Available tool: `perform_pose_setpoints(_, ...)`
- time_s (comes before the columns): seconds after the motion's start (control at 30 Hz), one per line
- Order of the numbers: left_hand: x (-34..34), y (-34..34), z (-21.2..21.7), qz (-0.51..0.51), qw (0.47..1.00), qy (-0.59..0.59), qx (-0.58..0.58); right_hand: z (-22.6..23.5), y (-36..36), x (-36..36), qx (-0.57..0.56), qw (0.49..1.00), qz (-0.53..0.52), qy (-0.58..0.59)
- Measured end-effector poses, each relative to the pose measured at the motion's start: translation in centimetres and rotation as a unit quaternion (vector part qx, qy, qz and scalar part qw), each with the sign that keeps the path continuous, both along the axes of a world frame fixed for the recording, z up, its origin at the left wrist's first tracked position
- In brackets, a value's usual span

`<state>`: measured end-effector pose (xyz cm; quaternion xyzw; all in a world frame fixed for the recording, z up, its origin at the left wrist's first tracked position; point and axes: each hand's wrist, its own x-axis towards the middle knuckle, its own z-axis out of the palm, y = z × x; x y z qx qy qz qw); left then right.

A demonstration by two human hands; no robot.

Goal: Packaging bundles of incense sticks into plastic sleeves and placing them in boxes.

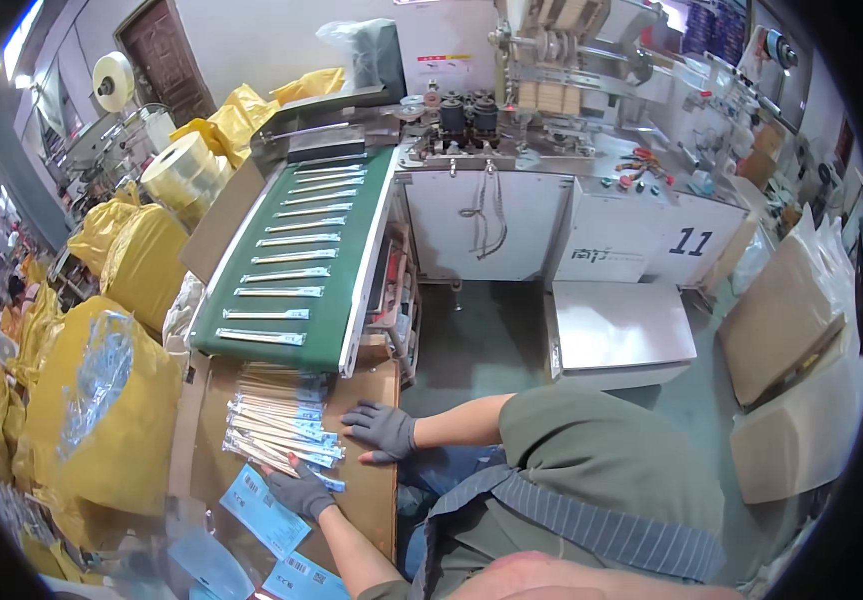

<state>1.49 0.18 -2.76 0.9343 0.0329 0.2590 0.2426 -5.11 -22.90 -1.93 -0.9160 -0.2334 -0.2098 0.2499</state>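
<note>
A pile of wrapped chopsticks, pale sticks in clear film with blue print, lies on the brown tabletop. My left hand, in a grey glove with bare fingertips, touches the near side of the pile, thumb and fingers apart. To the right of the pile, my right hand, gloved alike, lies open and palm down with fingers spread, its fingertips close to the packet ends. Blue printed bags lie flat nearest my left hand. Single wrapped packets lie spaced in a row on the green conveyor belt.
The belt's end overhangs the table's far side. Large yellow sacks crowd the left, with a roll of clear film behind. A white machine stands ahead, a low metal box before it. Cardboard sheets in plastic lean at right.
</note>
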Motion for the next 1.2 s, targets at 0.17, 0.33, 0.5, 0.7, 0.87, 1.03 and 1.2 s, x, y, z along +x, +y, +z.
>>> perform_pose_setpoints(0.17,-0.2,-0.5,0.6,0.003,1.0,0.006,-0.011,0.1,-0.3,0.0,-0.003,1.0,-0.001,0.004)
perform_pose_setpoints(0.33,0.3,-0.3,0.3,0.006,1.0,-0.007,0.01,0.4,-0.2,0.0,-0.004,1.0,-0.003,-0.004)
perform_pose_setpoints(0.5,0.3,-0.5,0.3,0.007,1.0,0.021,-0.01,0.4,-0.6,0.1,0.006,1.0,-0.005,-0.009)
perform_pose_setpoints(0.7,-0.1,-0.6,1.0,0.003,0.999,0.031,-0.029,0.4,-0.5,-0.2,0.002,1.0,-0.005,-0.009)
perform_pose_setpoints(0.87,-0.4,-0.3,0.8,0.012,1.0,0.024,-0.017,0.5,-0.3,-0.3,-0.006,1.0,0.005,-0.004)
perform_pose_setpoints(1.03,-0.3,-1.0,1.8,-0.006,0.999,0.029,-0.038,0.6,-0.7,0.0,0.008,1.0,0.002,0.014)
perform_pose_setpoints(1.2,0.0,-0.9,1.5,0.017,0.999,0.032,-0.019,2.5,-1.1,1.0,0.146,0.979,0.121,0.074)
